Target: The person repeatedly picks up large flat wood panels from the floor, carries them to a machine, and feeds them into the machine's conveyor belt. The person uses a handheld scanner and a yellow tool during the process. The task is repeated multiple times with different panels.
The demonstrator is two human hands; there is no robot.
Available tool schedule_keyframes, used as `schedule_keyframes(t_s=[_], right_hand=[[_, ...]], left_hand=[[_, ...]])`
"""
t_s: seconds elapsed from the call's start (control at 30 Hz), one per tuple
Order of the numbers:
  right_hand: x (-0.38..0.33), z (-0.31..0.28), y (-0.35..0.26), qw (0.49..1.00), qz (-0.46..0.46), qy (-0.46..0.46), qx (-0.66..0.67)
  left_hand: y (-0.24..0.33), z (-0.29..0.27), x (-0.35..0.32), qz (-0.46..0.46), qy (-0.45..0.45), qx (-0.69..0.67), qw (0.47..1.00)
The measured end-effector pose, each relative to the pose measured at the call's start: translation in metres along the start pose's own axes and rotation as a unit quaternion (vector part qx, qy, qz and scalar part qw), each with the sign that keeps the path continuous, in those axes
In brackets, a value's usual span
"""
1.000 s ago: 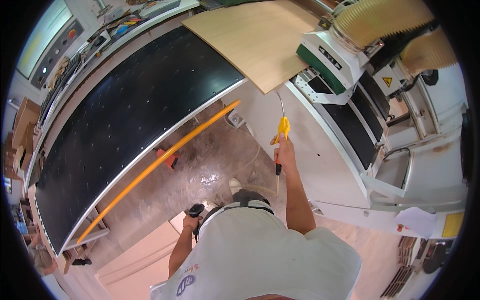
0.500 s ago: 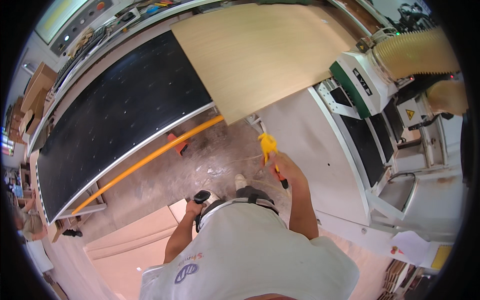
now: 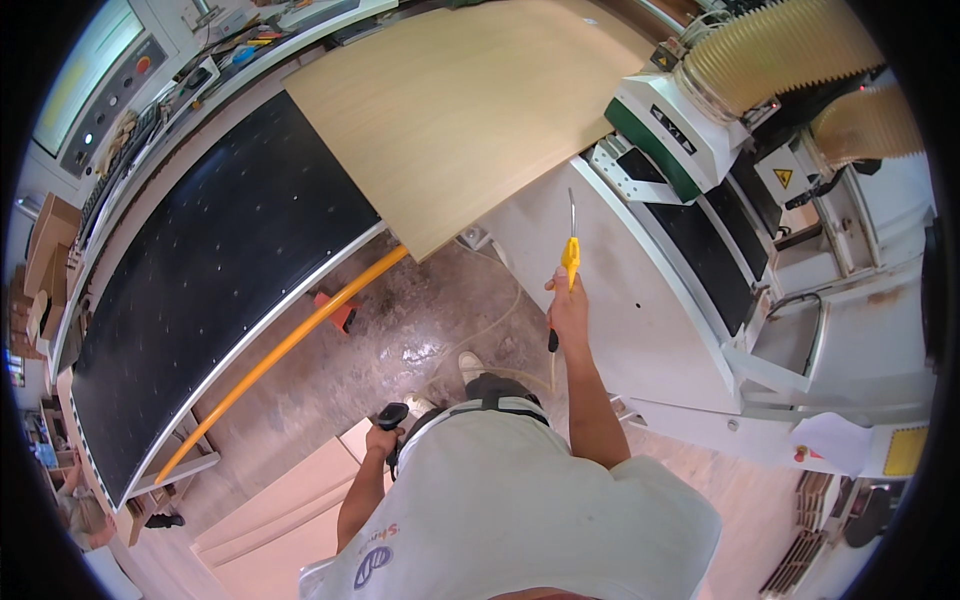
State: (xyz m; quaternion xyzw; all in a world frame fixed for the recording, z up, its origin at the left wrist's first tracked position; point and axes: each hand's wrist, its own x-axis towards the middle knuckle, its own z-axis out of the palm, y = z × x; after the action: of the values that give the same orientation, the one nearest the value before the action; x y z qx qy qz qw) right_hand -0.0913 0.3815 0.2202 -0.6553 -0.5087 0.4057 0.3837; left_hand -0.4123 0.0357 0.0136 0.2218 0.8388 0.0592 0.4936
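The right hand (image 3: 568,312) is shut around a yellow air gun (image 3: 569,258) – its thin pipe is pointed up at the wood board (image 3: 470,110). The board's near corner is just ahead, while a black scanner (image 3: 388,416) is gripped low in the left hand (image 3: 381,437).

Bright, even light; sharp centre, heavy fisheye bending at rim.

floor gap (image 3: 400,330) open | blocked: wood panel (image 3: 470,110) ahead, machine housing (image 3: 640,330) right

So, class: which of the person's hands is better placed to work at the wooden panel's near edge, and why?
Probably the right hand: raised, holding the yellow air gun aimed toward the wooden panel. The left hand grips a black handheld device low by the waist.
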Motion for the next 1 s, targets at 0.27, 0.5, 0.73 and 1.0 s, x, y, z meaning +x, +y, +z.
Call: schedule_keyframes(t_s=[0.27,0.5,0.73,1.0], right_hand=[[-0.003,0.006,-0.015,0.999,-0.006,0.026,0.024],[-0.004,0.004,-0.013,0.999,0.026,0.028,0.008],[0.001,0.010,0.002,0.999,-0.027,0.032,0.024],[-0.003,0.012,-0.004,0.999,-0.016,0.030,0.028]], left_hand=[[-0.011,0.004,0.011,-0.002,0.018,-0.019,1.000],[-0.002,-0.001,0.002,-0.008,0.017,0.011,1.000],[0.006,-0.007,-0.006,-0.001,0.022,0.005,1.000],[-0.003,-0.005,0.003,0.005,0.012,-0.023,1.000]])
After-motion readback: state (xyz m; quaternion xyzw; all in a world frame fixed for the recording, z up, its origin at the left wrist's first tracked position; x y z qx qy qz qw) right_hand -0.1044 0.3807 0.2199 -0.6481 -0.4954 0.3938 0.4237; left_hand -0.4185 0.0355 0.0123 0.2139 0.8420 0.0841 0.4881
